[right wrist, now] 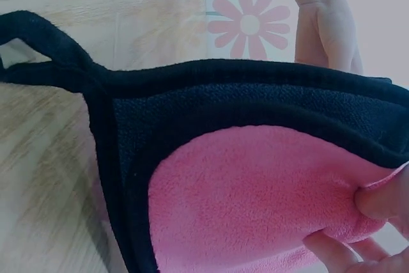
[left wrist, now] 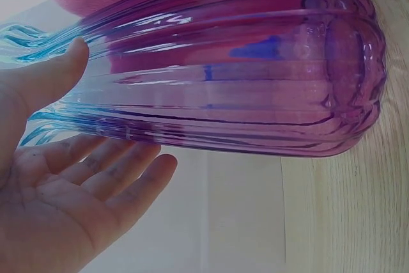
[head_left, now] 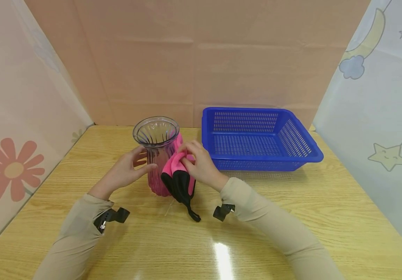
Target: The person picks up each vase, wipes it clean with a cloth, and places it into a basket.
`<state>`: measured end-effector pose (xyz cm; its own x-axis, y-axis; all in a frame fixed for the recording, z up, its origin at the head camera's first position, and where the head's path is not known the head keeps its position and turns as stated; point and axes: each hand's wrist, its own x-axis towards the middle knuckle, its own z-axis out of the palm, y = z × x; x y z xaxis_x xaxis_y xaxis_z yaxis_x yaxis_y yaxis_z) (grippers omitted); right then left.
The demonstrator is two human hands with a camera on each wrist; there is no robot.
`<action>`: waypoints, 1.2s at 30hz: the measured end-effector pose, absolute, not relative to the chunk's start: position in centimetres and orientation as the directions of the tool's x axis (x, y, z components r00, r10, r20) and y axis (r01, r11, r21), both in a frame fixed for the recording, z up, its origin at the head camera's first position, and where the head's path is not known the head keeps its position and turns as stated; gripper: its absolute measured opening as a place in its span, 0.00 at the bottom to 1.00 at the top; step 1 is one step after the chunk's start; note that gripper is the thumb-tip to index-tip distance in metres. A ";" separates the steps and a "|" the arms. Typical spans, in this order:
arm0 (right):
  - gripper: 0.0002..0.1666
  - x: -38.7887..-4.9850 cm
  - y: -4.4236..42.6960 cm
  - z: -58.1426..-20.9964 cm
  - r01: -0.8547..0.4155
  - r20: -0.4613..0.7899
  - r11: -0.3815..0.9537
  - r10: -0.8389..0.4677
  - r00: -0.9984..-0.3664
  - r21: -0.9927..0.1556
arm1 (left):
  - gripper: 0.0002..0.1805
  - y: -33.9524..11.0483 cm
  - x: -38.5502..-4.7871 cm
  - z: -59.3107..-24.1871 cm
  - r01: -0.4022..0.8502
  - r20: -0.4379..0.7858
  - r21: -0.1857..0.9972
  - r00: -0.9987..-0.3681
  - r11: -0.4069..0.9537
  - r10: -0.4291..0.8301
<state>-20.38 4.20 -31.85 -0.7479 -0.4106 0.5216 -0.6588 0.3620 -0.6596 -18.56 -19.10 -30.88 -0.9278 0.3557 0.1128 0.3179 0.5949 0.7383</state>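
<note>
A ribbed glass vase (head_left: pixel 159 167), clear to bluish at its neck and purple-pink below, stands upright on the table. My left hand (head_left: pixel 127 171) is at its left side, thumb in front of the glass, fingers loose and fairly straight along the side. In the left wrist view the palm of the left hand (left wrist: pixel 70 202) stands off from the vase (left wrist: pixel 255 68). My right hand (head_left: pixel 201 163) pinches a fluffy pink cloth (head_left: pixel 174 165) with black edging and a hanging loop, bunched against the vase's right side. The right wrist view has the cloth (right wrist: pixel 243 183) covering most of the vase.
A blue plastic basket (head_left: pixel 250 165) with slotted walls stands at the back, right of the vase. The wood-grain table (head_left: pixel 173 249) is bounded by a tan backdrop (head_left: pixel 194 66) and printed side panels. A black strap sits on each sleeve.
</note>
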 end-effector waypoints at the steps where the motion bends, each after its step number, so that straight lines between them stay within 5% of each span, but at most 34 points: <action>1: 0.05 -20.4 4.2 -31.9 -0.660 0.522 0.362 -0.412 -0.747 -0.658 | 0.34 -19.1 -18.6 -30.9 0.316 0.111 0.739 -0.928 0.595 0.355; 36: 0.05 -20.6 4.3 -33.2 -0.676 0.546 0.370 -0.403 -0.735 -0.637 | 0.36 -19.2 -18.5 -30.7 0.306 0.101 0.744 -0.930 0.594 0.352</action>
<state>-20.58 4.32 -33.16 -0.7346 -0.4031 0.5457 -0.6762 0.3701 -0.6370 -18.45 -19.18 -30.70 -0.9304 0.3525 0.1006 0.3056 0.5943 0.7439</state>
